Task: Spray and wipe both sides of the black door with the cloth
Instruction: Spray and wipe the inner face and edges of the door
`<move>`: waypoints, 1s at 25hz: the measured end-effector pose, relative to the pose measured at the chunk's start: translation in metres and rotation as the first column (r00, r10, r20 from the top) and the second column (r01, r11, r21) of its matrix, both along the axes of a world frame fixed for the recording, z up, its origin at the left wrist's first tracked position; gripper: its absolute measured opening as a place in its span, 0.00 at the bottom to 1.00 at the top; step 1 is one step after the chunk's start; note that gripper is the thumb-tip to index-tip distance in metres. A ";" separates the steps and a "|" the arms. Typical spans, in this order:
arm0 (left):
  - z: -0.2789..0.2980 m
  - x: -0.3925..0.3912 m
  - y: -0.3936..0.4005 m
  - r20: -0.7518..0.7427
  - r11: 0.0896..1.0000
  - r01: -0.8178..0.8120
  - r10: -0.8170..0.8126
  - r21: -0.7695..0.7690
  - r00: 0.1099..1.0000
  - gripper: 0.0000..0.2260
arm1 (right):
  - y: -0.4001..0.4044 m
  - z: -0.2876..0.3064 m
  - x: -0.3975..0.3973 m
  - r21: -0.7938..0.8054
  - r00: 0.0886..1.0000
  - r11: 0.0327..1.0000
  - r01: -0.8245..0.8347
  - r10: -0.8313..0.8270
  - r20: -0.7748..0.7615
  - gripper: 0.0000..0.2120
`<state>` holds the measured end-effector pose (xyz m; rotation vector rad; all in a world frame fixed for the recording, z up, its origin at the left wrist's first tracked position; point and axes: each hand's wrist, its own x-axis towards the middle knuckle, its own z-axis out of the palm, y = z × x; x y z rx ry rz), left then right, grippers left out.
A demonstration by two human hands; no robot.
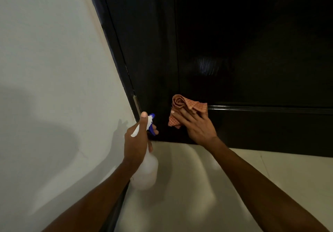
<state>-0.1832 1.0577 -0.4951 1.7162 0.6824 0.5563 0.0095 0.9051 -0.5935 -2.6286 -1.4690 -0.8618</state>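
Note:
The glossy black door (243,51) fills the upper right of the head view, with a raised moulding line low down. My right hand (196,123) presses a crumpled orange checked cloth (183,105) flat against the door's bottom panel, just below that moulding, fingers spread. My left hand (137,140) grips the neck of a translucent white spray bottle (146,170) with a white and blue trigger head, held upright close to the door's lower left corner. A finger lies on the blue trigger; the nozzle points at the door.
A white wall (54,69) runs along the left up to the black door frame (115,39). Pale glossy floor tiles (207,186) lie below the door. A dark skirting strip (115,212) follows the wall's foot.

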 end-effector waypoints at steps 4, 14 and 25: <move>0.016 0.008 -0.021 0.022 0.996 0.066 -0.065 -0.066 0.998 0.33 | -0.070 -0.005 0.005 0.058 0.989 0.988 0.144 -0.142 -0.035 0.47; 0.007 0.024 -0.103 0.004 0.973 0.210 -0.211 -0.091 0.977 0.31 | -0.214 0.015 0.010 0.554 0.781 0.561 0.615 -0.338 -0.525 0.26; 0.045 0.054 -0.224 0.071 0.906 0.419 -0.415 -0.051 0.907 0.30 | -0.285 0.071 -0.010 0.398 0.760 -0.649 0.649 0.538 -0.364 0.19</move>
